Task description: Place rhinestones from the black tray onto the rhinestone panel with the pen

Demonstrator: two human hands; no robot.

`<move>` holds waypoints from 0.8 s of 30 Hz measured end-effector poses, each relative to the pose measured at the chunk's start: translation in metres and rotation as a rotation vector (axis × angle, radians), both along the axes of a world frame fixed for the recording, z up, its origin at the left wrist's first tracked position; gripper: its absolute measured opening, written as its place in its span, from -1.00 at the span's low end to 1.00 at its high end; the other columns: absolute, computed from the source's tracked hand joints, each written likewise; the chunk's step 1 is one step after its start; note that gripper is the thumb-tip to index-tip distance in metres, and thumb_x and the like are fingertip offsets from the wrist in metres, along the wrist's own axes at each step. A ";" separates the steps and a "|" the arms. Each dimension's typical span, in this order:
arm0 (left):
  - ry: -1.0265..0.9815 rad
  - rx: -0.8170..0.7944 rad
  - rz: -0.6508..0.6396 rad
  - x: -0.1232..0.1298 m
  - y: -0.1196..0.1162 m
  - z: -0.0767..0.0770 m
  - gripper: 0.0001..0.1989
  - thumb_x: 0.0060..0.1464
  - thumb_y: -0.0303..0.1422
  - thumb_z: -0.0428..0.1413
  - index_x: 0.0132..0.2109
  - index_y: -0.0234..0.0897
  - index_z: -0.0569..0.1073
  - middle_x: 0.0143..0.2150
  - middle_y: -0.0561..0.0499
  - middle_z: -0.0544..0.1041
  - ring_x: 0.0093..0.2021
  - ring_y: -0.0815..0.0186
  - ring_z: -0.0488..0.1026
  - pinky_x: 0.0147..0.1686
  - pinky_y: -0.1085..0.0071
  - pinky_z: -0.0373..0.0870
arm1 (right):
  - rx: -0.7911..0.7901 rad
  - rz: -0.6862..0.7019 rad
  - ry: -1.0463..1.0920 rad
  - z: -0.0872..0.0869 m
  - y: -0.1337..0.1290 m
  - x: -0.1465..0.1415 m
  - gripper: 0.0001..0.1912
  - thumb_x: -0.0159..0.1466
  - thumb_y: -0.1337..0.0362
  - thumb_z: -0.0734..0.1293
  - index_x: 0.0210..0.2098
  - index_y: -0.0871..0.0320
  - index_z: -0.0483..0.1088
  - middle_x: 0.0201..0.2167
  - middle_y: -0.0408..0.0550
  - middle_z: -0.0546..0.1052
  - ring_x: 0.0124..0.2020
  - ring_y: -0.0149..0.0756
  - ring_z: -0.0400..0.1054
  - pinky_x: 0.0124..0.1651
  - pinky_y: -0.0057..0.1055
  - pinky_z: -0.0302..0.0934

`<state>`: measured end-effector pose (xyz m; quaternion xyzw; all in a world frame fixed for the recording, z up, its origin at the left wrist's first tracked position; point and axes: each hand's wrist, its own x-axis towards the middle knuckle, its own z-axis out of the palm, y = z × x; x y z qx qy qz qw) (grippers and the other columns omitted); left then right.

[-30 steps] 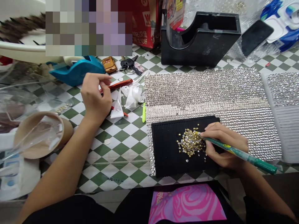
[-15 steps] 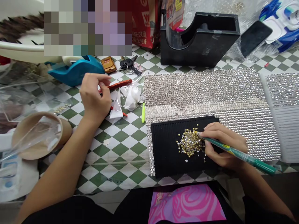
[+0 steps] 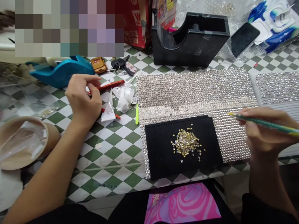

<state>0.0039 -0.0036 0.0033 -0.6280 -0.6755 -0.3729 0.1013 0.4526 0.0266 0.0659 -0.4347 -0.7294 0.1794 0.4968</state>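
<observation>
My right hand (image 3: 266, 132) grips a green pen-like tool (image 3: 268, 124), its yellow tip over the sparkling rhinestone sheet (image 3: 198, 91), to the right of the black ridged tray (image 3: 163, 155). A small heap of gold rhinestones (image 3: 186, 143) lies on that tray. My left hand (image 3: 83, 99) rests on the checkered table (image 3: 112, 155) with its fingers curled around a red pen-like tool (image 3: 111, 85), next to crumpled clear wrappers (image 3: 125, 98).
A teal tape dispenser (image 3: 60, 71), keys (image 3: 119, 64) and a black tape dispenser (image 3: 189, 39) stand at the back. A brown paper cup with a plastic bag (image 3: 22, 143) lies at the left. A second rhinestone sheet (image 3: 277, 87) lies at the right.
My right hand has lifted the green tool off the gold rhinestone heap and moved it right, over the rhinestone sheet. The view has shifted to the right. My left hand has stayed put.
</observation>
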 end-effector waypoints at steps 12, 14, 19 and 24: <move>-0.005 -0.035 0.032 0.003 -0.001 0.004 -0.71 0.12 -0.48 -0.10 -0.15 -0.32 0.50 -0.30 -0.11 0.51 -0.15 0.08 0.49 -0.05 0.07 0.36 | 0.222 -0.138 -0.183 -0.011 0.063 0.062 -0.77 0.11 0.53 0.37 -0.33 0.15 0.61 -0.45 -0.05 0.57 -0.46 -0.26 0.44 -0.35 -0.31 0.28; 0.001 -0.031 0.033 0.002 -0.001 0.004 -0.70 0.11 -0.48 -0.10 -0.16 -0.31 0.50 -0.30 -0.10 0.51 -0.15 0.08 0.49 -0.06 0.07 0.36 | 0.131 -0.152 -0.167 -0.012 0.067 0.071 -0.79 0.13 0.53 0.37 -0.35 0.14 0.60 -0.44 -0.04 0.57 -0.43 -0.26 0.44 -0.31 -0.31 0.30; 0.010 -0.049 0.047 0.000 -0.002 0.004 -0.69 0.12 -0.47 -0.10 -0.16 -0.30 0.52 -0.28 -0.13 0.55 -0.12 0.06 0.50 -0.04 0.06 0.35 | 0.002 -0.202 -0.167 -0.019 0.073 0.082 -0.84 0.16 0.48 0.34 -0.37 0.16 0.56 -0.42 -0.04 0.54 -0.37 -0.29 0.45 -0.26 -0.33 0.31; 0.051 -0.099 0.088 0.003 -0.003 0.007 -0.66 0.15 -0.44 -0.10 -0.13 -0.37 0.55 -0.20 -0.17 0.59 -0.05 0.01 0.52 0.02 0.04 0.37 | 0.100 -0.244 -0.167 -0.029 0.080 0.077 -0.88 0.01 0.44 0.31 -0.45 0.17 0.47 -0.47 -0.13 0.48 -0.38 -0.31 0.43 -0.28 -0.30 0.33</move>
